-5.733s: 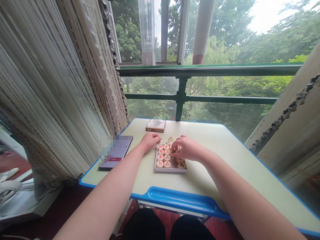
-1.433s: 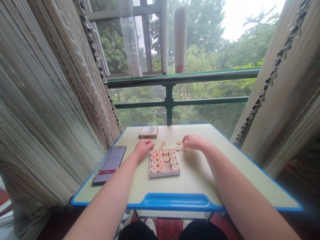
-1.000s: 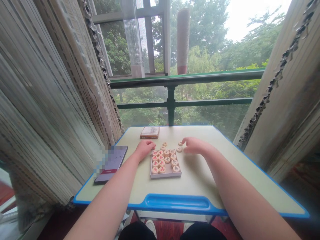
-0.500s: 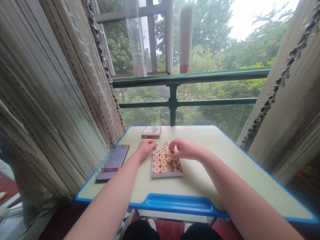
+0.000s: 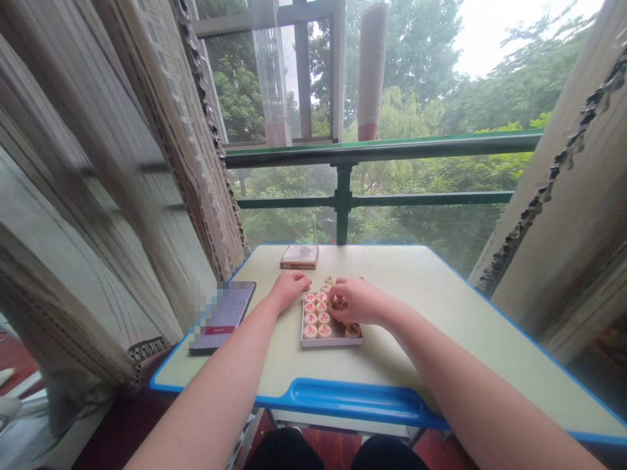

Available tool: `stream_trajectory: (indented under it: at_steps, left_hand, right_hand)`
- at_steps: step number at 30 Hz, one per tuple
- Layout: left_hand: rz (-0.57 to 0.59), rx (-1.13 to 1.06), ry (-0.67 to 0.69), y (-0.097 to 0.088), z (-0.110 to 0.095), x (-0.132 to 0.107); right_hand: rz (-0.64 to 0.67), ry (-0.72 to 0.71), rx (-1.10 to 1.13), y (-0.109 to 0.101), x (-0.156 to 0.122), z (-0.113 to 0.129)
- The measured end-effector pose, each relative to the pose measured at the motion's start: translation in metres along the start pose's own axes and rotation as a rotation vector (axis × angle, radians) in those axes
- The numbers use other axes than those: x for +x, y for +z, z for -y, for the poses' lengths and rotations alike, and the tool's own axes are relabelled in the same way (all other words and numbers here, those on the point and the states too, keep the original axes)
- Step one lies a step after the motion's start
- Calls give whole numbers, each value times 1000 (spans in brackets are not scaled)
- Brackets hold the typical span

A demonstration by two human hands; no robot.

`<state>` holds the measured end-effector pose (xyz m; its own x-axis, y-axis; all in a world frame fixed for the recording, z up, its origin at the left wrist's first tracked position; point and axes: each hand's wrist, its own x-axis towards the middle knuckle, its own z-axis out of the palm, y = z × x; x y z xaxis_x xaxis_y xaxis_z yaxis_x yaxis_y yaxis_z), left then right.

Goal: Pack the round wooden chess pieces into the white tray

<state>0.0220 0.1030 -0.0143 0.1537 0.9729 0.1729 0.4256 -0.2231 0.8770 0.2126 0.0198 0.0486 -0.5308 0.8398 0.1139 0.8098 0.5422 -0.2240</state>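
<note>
A shallow white box [image 5: 331, 341] sits on the pale table [image 5: 421, 307] and holds several round wooden chess pieces [image 5: 316, 314] with red and dark characters. My right hand [image 5: 355, 301] hovers over the box's right half, its fingers pinched on a chess piece. My left hand [image 5: 290, 287] rests curled on the table at the box's far left corner, touching it. A few loose pieces [image 5: 327, 283] lie just beyond the box, between the two hands.
A phone [image 5: 223, 314] lies at the table's left edge. A small brown box lid [image 5: 299, 256] sits at the far edge. Woven blinds [image 5: 122, 170] hang left and right. A green railing [image 5: 382, 147] and window stand behind the table. A blue tray lip [image 5: 353, 395] runs along the near edge.
My right hand picked a loose piece from the table beyond the box and came back over the box's right side. My left hand stayed at the box's corner.
</note>
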Motion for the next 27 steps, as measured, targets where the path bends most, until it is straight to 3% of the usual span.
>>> stream_trajectory:
  at_steps: [19,21,24,27]
  left_hand:
    - [1,0,6,-1,-1,-1]
    - [4,-4,-2,-1,-2,-2]
    - [6,-7,-10,-1,-2,-2]
    - [5,-7,-11,-1,1,0]
  right_hand:
    - [-12,20,37,-11,0,1]
    - [-50,107,-13,-15,1,-6]
    - [-110,374,-141,-18,3,-26]
    - [-73,486,-193,-17,3,-43]
